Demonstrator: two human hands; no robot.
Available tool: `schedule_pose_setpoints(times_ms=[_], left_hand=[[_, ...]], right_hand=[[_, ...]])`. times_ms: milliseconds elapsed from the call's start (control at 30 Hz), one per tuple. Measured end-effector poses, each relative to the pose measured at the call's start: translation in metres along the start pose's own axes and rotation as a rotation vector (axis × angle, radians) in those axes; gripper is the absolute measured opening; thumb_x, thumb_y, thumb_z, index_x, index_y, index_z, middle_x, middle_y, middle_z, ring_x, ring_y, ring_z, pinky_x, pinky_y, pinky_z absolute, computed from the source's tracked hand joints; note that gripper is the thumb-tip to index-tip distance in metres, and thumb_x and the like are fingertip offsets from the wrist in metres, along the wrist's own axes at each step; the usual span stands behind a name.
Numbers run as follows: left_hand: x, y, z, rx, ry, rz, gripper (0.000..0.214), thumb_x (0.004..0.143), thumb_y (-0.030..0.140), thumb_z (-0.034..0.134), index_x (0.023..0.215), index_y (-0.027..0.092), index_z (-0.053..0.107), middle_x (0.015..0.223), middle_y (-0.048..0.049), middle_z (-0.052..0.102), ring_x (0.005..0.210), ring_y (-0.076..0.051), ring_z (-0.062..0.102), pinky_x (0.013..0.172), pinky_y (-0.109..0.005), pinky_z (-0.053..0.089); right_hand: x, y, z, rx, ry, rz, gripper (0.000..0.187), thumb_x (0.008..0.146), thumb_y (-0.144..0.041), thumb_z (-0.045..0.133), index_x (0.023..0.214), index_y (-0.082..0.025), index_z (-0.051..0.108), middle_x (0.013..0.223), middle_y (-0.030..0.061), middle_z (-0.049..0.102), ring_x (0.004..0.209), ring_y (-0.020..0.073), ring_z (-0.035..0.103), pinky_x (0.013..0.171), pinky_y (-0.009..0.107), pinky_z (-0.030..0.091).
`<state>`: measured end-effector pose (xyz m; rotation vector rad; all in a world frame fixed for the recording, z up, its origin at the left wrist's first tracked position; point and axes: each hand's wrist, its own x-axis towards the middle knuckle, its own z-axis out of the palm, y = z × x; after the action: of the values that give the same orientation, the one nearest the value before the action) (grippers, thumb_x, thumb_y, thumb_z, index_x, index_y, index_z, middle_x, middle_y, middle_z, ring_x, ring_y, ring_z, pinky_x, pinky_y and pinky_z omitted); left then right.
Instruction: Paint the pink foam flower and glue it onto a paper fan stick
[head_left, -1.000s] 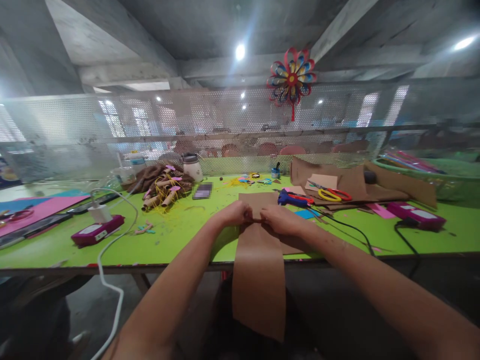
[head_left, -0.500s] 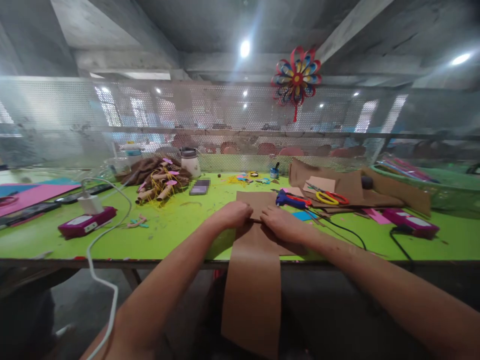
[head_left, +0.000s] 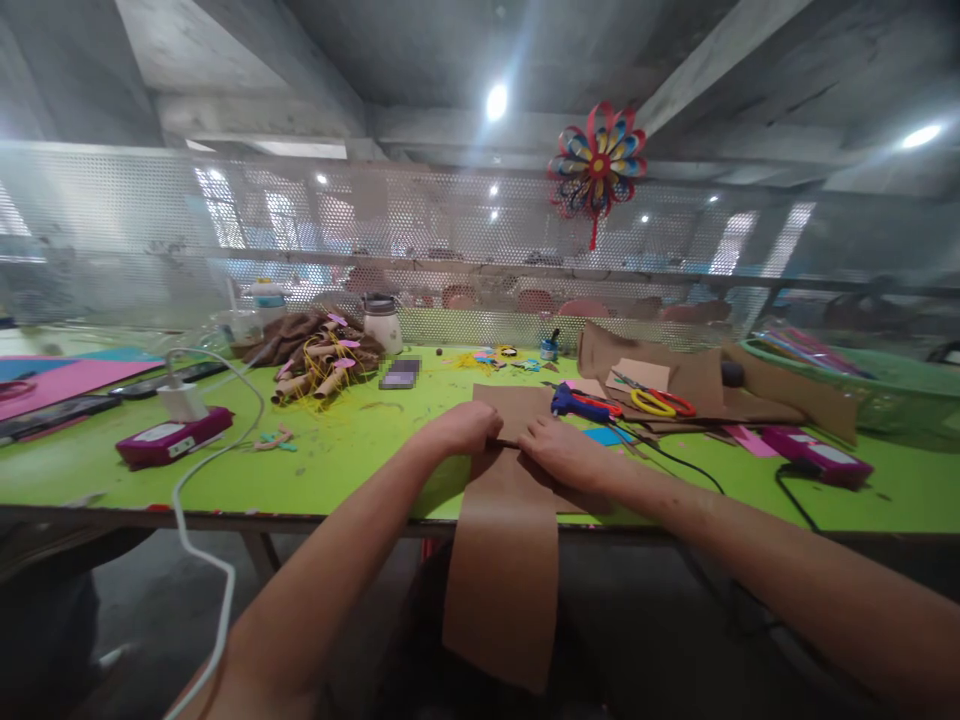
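Brown paper strip (head_left: 501,560) droops over the green table's (head_left: 352,450) near edge, pinched on the tabletop by left hand (head_left: 461,428) and right hand (head_left: 559,450); uneven pressing there could probably skew its crease or tear it.

The brown paper strip (head_left: 502,560) looks matt and smooth – like thin kraft paper; the green table (head_left: 360,450) top is smooth, slightly glossy – the screen (head_left: 450,230) behind is perforated metal.

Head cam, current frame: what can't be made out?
Head view only.
1. Fingertips of left hand and right hand on the brown paper strip: curled under the knuckles, so pinch or press is unclear.
2. Flat item on the green table: pixelated.
3. Behind the mesh screen: hazy shapes only.
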<state>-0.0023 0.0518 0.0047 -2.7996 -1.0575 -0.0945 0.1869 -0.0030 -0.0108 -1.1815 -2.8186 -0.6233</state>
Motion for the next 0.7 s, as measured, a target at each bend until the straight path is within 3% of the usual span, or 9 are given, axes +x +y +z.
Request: schedule_pose_setpoints(times_ms=[133, 233, 333, 433, 600, 700], left_hand=[[-0.003, 0.000, -0.003, -0.036, -0.014, -0.034, 0.018, 0.063, 0.014, 0.056, 0.075, 0.016, 0.070, 0.073, -0.0080, 0.067, 0.063, -0.017, 0.057, 0.054, -0.024, 0.036], [-0.004, -0.004, -0.007, -0.223, -0.028, -0.106, 0.021, 0.064, 0.018, 0.054, 0.077, 0.016, 0.071, 0.070, -0.0049, 0.067, 0.059, -0.014, 0.054, 0.052, -0.022, 0.034], [-0.001, -0.008, -0.009, -0.401, 0.018, -0.157, 0.028, 0.075, 0.025, 0.046, 0.078, 0.015, 0.071, 0.066, -0.0028, 0.065, 0.057, -0.011, 0.051, 0.053, -0.021, 0.034], [0.004, -0.012, -0.006, -0.438, 0.073, -0.183, 0.040, 0.084, 0.032, 0.037, 0.075, 0.011, 0.069, 0.062, -0.0032, 0.061, 0.054, -0.010, 0.046, 0.053, -0.022, 0.033], [0.001, -0.015, -0.005, -0.515, 0.036, -0.214, 0.043, 0.087, 0.039, 0.035, 0.071, 0.010, 0.064, 0.058, -0.0008, 0.054, 0.055, -0.010, 0.042, 0.054, -0.022, 0.030], [-0.003, -0.017, -0.008, -0.584, 0.026, -0.217, 0.040, 0.087, 0.038, 0.037, 0.073, 0.011, 0.063, 0.061, 0.0000, 0.054, 0.059, -0.011, 0.042, 0.057, -0.022, 0.032]], right_hand=[[0.001, 0.000, 0.000, -0.016, -0.014, -0.035, 0.018, 0.089, -0.018, 0.044, 0.096, -0.013, 0.059, 0.089, 0.0115, 0.061, 0.083, 0.0207, 0.056, 0.071, 0.029, 0.038], [0.001, 0.004, 0.002, -0.031, 0.008, -0.064, 0.017, 0.089, -0.018, 0.043, 0.095, -0.014, 0.059, 0.086, 0.0098, 0.061, 0.080, 0.0202, 0.055, 0.066, 0.029, 0.037], [0.003, 0.010, 0.005, -0.040, 0.062, -0.042, 0.016, 0.088, -0.017, 0.044, 0.095, -0.015, 0.058, 0.086, 0.0088, 0.059, 0.077, 0.0201, 0.052, 0.063, 0.029, 0.035], [0.008, 0.014, 0.001, -0.031, 0.141, -0.017, 0.016, 0.087, -0.014, 0.044, 0.096, -0.014, 0.057, 0.086, 0.0089, 0.057, 0.078, 0.0194, 0.050, 0.064, 0.029, 0.035], [0.018, 0.011, -0.010, -0.023, 0.277, 0.013, 0.017, 0.087, -0.012, 0.042, 0.093, -0.015, 0.057, 0.087, 0.0087, 0.055, 0.084, 0.0200, 0.048, 0.068, 0.029, 0.035], [0.023, 0.010, -0.004, -0.012, 0.305, 0.070, 0.014, 0.086, -0.013, 0.044, 0.087, -0.014, 0.058, 0.085, 0.0089, 0.054, 0.084, 0.0203, 0.047, 0.071, 0.030, 0.035]])
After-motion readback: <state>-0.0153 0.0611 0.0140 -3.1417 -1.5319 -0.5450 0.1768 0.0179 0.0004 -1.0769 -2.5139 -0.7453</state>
